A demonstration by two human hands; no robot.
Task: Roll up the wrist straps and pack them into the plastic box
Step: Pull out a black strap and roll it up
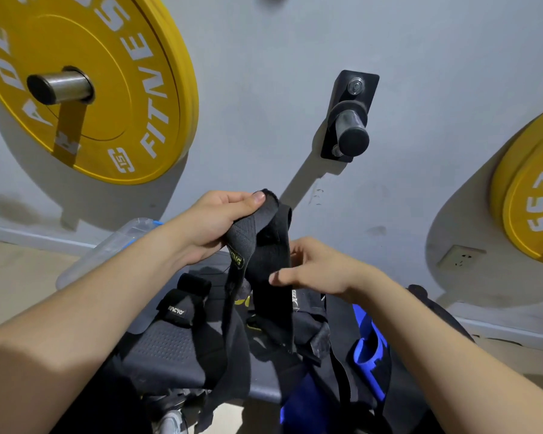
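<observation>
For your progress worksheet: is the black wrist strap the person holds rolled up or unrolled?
Unrolled: the black wrist strap hangs loose from the left hand, which pinches its top end.

Bare forearms lead to a bare left hand [212,228] and right hand [321,270], fingers [258,198] short-nailed.

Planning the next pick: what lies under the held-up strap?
Black straps piled on the dark bench pad, a blue item at right. The held-up strap hides the pile's middle.
</observation>
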